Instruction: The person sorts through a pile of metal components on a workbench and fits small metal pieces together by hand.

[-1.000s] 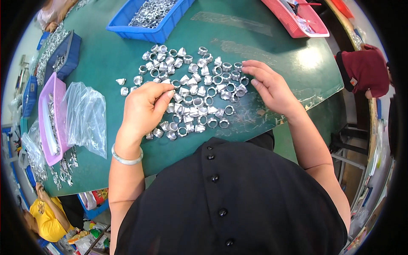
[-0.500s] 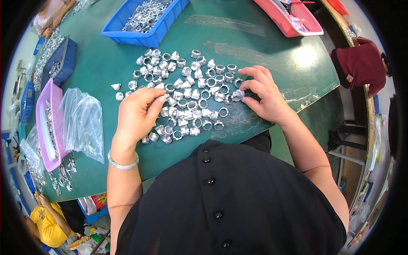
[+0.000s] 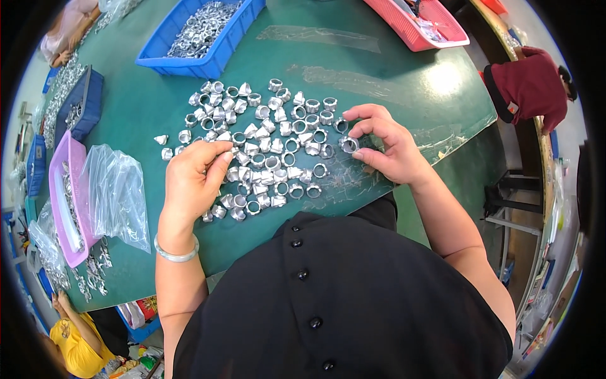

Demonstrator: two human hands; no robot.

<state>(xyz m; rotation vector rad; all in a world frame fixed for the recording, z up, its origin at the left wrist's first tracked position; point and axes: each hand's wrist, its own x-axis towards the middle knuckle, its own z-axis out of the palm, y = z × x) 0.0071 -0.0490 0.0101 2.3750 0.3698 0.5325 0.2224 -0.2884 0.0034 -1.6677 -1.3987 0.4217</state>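
Many small silver metal rings (image 3: 273, 162) with notched rims lie loosely spread over the green table (image 3: 221, 252), some flat, others on their sides. My left hand (image 3: 194, 180) rests at the left side of the spread, thumb and index finger pinched together by the rings; whatever is between the tips is hidden. At the right edge, my right hand (image 3: 388, 144) has thumb and index finger curled around one metal ring (image 3: 349, 144), whose round opening faces up. The other fingers of that hand are bent and spaced apart.
A blue bin (image 3: 196, 60) full of silver metal parts stands behind the spread. A pink basket (image 3: 435, 45) is at the far right, a lilac tray (image 3: 77, 249) and clear plastic bags (image 3: 118, 192) at the left. Other people sit around the table.
The whole view has shifted slightly, so the table appears further left and lower. Between my right fingers, the metal ring now shows its opening. My left hand stays pinched.
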